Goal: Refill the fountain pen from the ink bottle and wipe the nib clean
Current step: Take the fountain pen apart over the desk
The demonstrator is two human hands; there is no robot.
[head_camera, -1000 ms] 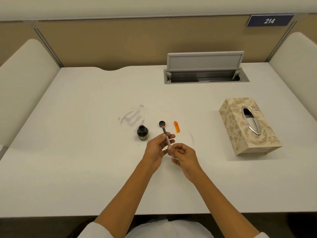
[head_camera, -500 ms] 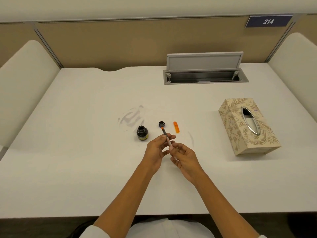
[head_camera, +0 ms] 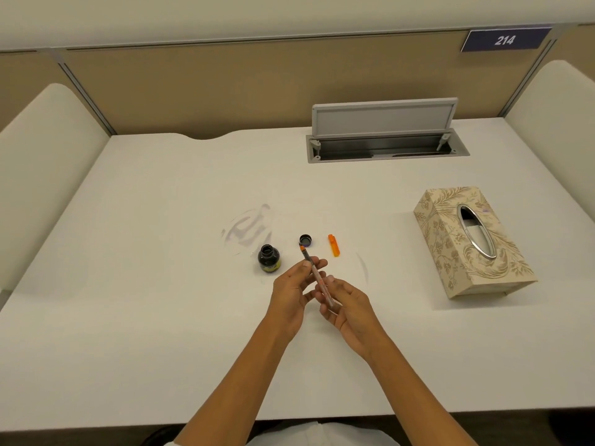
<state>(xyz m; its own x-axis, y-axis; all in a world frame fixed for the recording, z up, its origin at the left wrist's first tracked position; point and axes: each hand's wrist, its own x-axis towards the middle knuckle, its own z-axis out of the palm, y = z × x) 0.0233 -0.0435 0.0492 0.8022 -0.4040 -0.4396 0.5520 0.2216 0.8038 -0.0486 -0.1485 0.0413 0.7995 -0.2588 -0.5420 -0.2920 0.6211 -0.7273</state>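
Both forearms reach in over the white desk (head_camera: pixel 135 317). The left hand (head_camera: pixel 291 289) pinches the slim fountain pen (head_camera: pixel 317 276) near its orange nib end; the right hand (head_camera: pixel 349 305) curls its fingers round the clear rear barrel. The pen slants just right of the squat dark glass ink bottle (head_camera: pixel 269 259) (open-mouthed), its round black cap (head_camera: pixel 305 240) and an orange pen cap (head_camera: pixel 334 244) lying right of the bottle too.

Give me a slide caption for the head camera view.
Both hands hold the pen near the open ink bottle.
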